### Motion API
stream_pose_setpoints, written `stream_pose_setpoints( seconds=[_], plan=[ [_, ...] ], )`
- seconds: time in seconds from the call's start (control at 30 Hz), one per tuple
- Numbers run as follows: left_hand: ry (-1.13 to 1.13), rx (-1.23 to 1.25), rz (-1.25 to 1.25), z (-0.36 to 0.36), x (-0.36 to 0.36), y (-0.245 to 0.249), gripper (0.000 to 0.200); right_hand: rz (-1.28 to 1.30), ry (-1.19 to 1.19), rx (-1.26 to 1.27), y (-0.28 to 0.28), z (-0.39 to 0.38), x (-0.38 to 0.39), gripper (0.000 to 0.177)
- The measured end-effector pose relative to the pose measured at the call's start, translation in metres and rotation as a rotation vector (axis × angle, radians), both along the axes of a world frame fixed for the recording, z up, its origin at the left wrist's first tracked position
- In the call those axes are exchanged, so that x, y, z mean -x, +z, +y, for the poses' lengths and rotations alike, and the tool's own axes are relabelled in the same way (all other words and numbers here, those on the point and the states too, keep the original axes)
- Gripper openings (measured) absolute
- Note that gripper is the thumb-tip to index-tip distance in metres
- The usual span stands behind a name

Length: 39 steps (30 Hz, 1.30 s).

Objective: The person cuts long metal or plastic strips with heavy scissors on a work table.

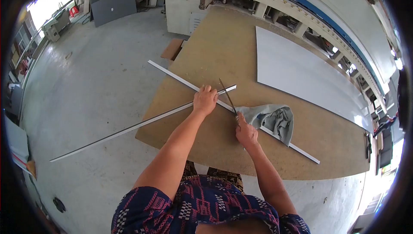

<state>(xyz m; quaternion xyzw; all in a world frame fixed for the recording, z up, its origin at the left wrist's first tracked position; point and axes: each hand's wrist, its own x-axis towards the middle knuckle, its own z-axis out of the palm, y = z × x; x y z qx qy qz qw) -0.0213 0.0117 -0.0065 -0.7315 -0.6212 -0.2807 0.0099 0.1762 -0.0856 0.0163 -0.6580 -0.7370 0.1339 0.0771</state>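
Observation:
My left hand (205, 100) is closed over two long white strips where they cross on the brown board. One strip (124, 130) runs from the lower left over the floor to an angled end right of that hand. The other strip (174, 75) slants down to the right and passes under a crumpled grey cloth (282, 122). In my right hand (246, 133) is a slim dark file (228, 97), pointing up and away. Its blade crosses the first strip near that strip's end. The fingers hide most of the file's handle.
The brown board (228, 40) forms the work surface. A large white panel (301, 75) lies on it at the right. Behind stands a long machine (180, 10) with a pale beam. A dark grey panel (114, 8) leans at the back left, above the concrete floor (99, 70).

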Motion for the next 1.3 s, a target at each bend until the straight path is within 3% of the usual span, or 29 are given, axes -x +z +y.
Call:
stream_pose_setpoints(
  seconds=[0.53,0.97,1.07,1.3],
  plan=[
    [0.007,0.096,0.026,0.004,-0.002,0.005,0.018,-0.035,-0.015,0.061,0.01,-0.031,-0.014,0.064],
    [-0.034,0.116,0.047,-0.001,-0.003,0.011,0.019,-0.028,-0.007,0.063,0.029,0.08,0.049,0.053],
    [-0.032,0.089,0.031,0.001,-0.002,0.007,0.019,-0.008,-0.023,0.011,0.016,0.065,0.04,0.052],
    [-0.033,0.068,0.025,0.004,-0.003,0.005,0.019,-0.076,-0.034,0.157,0.031,-0.027,-0.003,0.058]
  ],
)
